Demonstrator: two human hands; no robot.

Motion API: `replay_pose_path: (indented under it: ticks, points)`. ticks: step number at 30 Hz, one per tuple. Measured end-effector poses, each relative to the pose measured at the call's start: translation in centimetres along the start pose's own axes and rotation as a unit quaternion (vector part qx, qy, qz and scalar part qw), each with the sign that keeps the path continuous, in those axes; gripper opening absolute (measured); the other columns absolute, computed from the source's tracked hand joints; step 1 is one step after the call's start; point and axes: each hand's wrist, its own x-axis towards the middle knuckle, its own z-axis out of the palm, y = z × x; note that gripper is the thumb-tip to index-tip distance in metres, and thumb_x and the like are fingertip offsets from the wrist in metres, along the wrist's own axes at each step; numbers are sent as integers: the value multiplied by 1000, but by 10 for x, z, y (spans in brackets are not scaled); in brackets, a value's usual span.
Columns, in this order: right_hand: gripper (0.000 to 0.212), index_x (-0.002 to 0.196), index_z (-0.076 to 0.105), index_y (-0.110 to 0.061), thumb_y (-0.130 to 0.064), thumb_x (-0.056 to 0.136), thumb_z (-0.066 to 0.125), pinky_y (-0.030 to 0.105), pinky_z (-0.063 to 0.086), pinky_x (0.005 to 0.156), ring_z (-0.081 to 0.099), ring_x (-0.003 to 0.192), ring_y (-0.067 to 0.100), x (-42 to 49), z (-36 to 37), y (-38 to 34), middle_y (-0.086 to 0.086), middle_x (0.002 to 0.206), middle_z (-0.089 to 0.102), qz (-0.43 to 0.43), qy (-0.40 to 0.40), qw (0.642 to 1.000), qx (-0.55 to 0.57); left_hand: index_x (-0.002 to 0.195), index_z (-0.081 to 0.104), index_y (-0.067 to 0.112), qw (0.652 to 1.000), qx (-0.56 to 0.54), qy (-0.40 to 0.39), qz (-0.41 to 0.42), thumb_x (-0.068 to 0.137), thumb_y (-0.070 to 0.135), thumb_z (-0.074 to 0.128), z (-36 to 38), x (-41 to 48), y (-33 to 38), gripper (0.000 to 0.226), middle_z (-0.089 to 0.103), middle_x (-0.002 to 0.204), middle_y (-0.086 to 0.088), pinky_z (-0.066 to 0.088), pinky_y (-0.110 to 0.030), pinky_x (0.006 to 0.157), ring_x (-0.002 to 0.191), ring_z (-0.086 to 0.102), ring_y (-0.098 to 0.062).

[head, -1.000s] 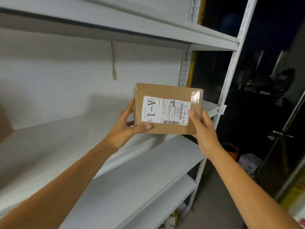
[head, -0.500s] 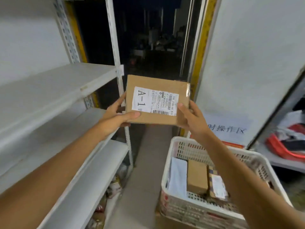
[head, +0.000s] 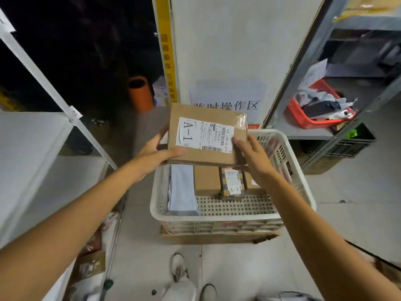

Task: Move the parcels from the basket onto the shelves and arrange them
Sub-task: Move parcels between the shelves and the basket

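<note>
A flat brown cardboard parcel (head: 207,135) with a white label marked A-1 hangs above the far end of the white plastic basket (head: 217,217). My left hand (head: 157,152) grips its left edge, thumb on top. Its right edge is held by my right hand (head: 252,156). Inside the basket lie a pale grey bag parcel (head: 182,190), a plain brown box (head: 206,181) and a small box with an A-1 label (head: 232,184). The white shelves (head: 28,148) stand at my left.
The basket rests on a flat cardboard box (head: 217,236) on the floor. A grey metal rack (head: 308,130) at the right holds a red bin (head: 303,118) of bags. An orange tube (head: 140,93) stands behind. Loose packets lie under the left shelves. My shoes (head: 180,276) show below.
The view has swung from the white shelves to the right and down onto the basket. The A-1 parcel stays in both hands and now hangs over the basket.
</note>
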Motion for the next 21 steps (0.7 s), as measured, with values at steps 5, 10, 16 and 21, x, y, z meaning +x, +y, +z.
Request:
replay_pose_path:
  ticks: [5,10,16,21]
  points:
    - [53,133,40,-14,-38,92,62,22,56,63,64,101,20,33,-28,38,6,124,58,87,28,995,-50,132,30,57,993,-31,-84,-71,54,52,81,31,65,-41,94,68,98,30,55,-18,69,93,65,4]
    - [76,134,33,-7,-34,78,76,46,54,93,63,109,29,60,-53,85,15,127,56,159,36,983,-81,116,54,41,976,-65,-131,-159,71,27,81,75,112,-100,54,70,111,11,58,-29,75,93,69,-8]
    - [72,139,40,-3,-32,83,75,46,52,97,62,112,29,90,-71,158,15,128,59,242,-21,959,-148,110,55,20,965,-70,-91,-237,78,2,73,122,132,-169,41,64,115,1,56,-23,67,91,66,-8]
    - [61,139,43,-8,-28,88,69,52,54,91,60,115,33,114,-84,218,14,133,57,338,-90,930,-117,151,1,33,985,83,-73,-132,84,-9,62,144,130,-206,100,35,137,22,51,-13,65,109,56,5]
